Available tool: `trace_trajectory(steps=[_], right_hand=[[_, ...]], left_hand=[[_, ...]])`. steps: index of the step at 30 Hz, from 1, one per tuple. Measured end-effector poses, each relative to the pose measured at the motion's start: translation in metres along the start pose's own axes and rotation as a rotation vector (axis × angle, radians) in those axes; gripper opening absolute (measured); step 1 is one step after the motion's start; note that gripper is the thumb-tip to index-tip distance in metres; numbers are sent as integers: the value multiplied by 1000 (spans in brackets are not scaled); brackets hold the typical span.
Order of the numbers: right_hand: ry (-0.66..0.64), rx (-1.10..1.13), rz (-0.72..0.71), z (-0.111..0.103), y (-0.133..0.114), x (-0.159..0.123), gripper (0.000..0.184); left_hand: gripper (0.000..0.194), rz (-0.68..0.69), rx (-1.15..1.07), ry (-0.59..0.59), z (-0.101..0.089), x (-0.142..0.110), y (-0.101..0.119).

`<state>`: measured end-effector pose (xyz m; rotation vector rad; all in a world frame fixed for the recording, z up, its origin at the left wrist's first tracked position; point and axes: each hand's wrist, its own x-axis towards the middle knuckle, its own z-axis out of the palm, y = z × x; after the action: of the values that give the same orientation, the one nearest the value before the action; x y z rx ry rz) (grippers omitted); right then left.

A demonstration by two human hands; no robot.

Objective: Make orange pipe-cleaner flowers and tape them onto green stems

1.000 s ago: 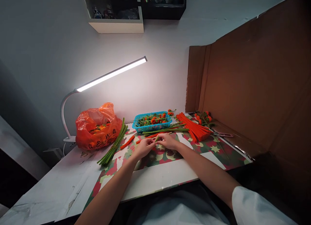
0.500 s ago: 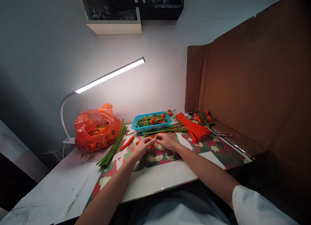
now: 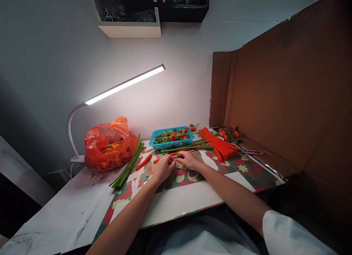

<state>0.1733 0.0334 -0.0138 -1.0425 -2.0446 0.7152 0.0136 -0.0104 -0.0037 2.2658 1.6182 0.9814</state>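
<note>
My left hand (image 3: pixel 164 167) and my right hand (image 3: pixel 189 161) meet over the patterned sheet, fingertips pinched together. Between them is a small green chenille-stem piece (image 3: pixel 176 155), with a bit of orange showing by the left fingers. The fingers cover most of it. Just beyond my hands lie loose orange chenille stems (image 3: pixel 183 152) and long green stems (image 3: pixel 202 147). A coiled orange chenille piece (image 3: pixel 143 162) rests to the left of my left hand. Behind stands a blue basket (image 3: pixel 171 146) holding orange flowers with green stems.
At left are a tied green-stem bundle (image 3: pixel 128 169) and an orange plastic bag (image 3: pixel 111 146) of flowers. A bundle of orange chenille stems (image 3: pixel 218 145), scissors (image 3: pixel 253 152) and more orange flowers (image 3: pixel 229 133) lie at right. A lit lamp (image 3: pixel 125 85) hangs above; cardboard (image 3: pixel 283 86) walls the right.
My left hand has turned and curled in more around the small piece, after its fingers were straighter. An orange part seen under the fingers half a second ago is now mostly covered.
</note>
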Motion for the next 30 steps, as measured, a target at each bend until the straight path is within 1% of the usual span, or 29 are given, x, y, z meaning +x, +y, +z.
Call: trace_trajectory(steps=[3, 6, 8, 11, 14, 16, 17, 18, 20, 22, 25, 27, 28, 30], right_hand=[[-15, -32, -84, -4, 1, -2, 6], [-46, -4, -171, -9, 0, -3, 11], [-43, 36, -203, -12, -1, -3, 11], [-47, 145, -217, -14, -5, -3, 13], [-85, 269, -203, -15, -9, -3, 20], [-107, 309, -179, -14, -10, -4, 22], [-111, 310, -164, -14, -10, -3, 22], [-107, 299, -149, -13, -10, -3, 21], [-74, 227, -119, -12, -8, -3, 17], [-27, 119, -92, -11, -7, -2, 14], [23, -19, -57, -8, -8, -2, 15], [40, -64, -36, -6, -9, -3, 14], [40, -75, -25, -5, -9, -3, 14], [20, -69, -17, -5, -9, -3, 13]], left_hand=[[10, -11, -38, -48, 0, 0, -3], [13, -37, -155, -95, -1, 1, -5], [18, -84, -305, -154, -2, 3, -6], [26, -223, -617, -301, -7, 4, -7], [26, -349, -939, -451, -11, 5, -7], [27, -407, -1031, -507, -11, 5, -8], [27, -428, -1018, -499, -11, 5, -8], [29, -438, -971, -459, -10, 5, -7], [32, -394, -820, -311, -8, 5, -6], [35, -274, -659, -153, -7, 5, -3], [28, -78, -402, -8, -5, 3, 2], [19, -8, -244, 37, -5, 2, 4], [16, 8, -200, 41, -4, 2, 4], [16, -1, -218, 13, -3, 2, 2]])
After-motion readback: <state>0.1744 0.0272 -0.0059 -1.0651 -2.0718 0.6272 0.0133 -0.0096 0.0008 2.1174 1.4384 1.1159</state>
